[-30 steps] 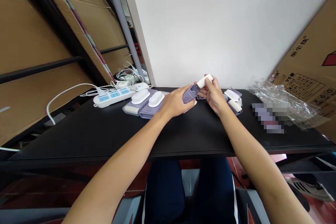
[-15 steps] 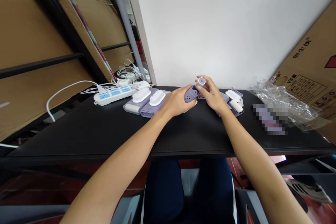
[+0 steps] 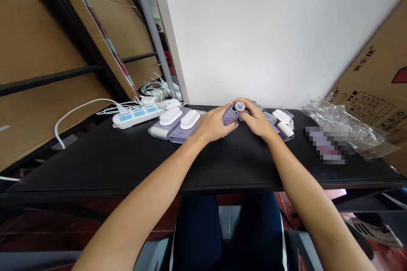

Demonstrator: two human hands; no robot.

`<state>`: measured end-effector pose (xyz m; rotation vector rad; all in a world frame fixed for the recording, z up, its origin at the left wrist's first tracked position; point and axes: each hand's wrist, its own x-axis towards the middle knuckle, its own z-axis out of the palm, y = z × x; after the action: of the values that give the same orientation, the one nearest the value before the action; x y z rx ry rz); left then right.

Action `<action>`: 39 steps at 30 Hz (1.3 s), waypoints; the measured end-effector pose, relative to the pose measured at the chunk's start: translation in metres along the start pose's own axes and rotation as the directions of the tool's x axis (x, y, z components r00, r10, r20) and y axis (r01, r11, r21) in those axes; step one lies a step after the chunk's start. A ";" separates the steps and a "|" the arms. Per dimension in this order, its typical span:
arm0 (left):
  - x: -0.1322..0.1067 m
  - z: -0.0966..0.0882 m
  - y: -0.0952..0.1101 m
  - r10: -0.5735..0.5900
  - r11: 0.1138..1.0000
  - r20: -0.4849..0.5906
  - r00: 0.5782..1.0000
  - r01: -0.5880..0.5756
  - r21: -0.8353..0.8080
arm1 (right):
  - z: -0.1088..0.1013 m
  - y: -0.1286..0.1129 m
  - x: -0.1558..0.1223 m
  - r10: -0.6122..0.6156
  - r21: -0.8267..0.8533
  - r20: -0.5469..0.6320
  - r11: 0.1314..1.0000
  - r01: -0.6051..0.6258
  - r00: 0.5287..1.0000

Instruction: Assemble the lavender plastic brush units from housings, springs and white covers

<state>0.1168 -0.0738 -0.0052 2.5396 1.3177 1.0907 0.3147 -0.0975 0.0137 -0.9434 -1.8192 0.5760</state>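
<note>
My left hand (image 3: 213, 124) is closed round a purple perforated case (image 3: 229, 116), held just above the black table (image 3: 127, 156). My right hand (image 3: 256, 119) pinches a small white roller (image 3: 239, 106) whose round end faces me, set against the case's open end. Both hands meet at the far middle of the table. Most of the roller is hidden by my fingers and the case.
Two purple cases with white tops (image 3: 178, 120) lie left of my hands, beside a white power strip (image 3: 143, 113) with cables. More purple and white parts (image 3: 282, 123) sit to the right, then crinkled clear plastic (image 3: 343, 125) and a cardboard box (image 3: 378, 93).
My right hand lowered the white roller from above the case and turned it end-on against the case's opening. Both hands sank slightly toward the table.
</note>
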 end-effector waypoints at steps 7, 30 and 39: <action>0.001 0.000 0.000 0.011 1.000 0.022 1.000 -0.011 -0.003 | -0.005 -0.007 -0.002 -0.003 -0.110 0.097 0.994 0.013 0.995; 0.004 -0.005 -0.005 -0.010 0.999 -0.011 1.000 0.010 0.054 | -0.004 0.002 -0.002 -0.016 -0.154 0.032 0.988 0.021 0.999; 0.009 -0.015 -0.022 0.257 0.915 0.017 0.966 -0.249 0.317 | 0.016 -0.005 0.000 0.499 0.422 -0.075 0.800 -0.426 0.863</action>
<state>0.0960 -0.0563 0.0025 3.0138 1.2876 1.0224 0.2984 -0.0998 0.0109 -1.1230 -1.2307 1.0815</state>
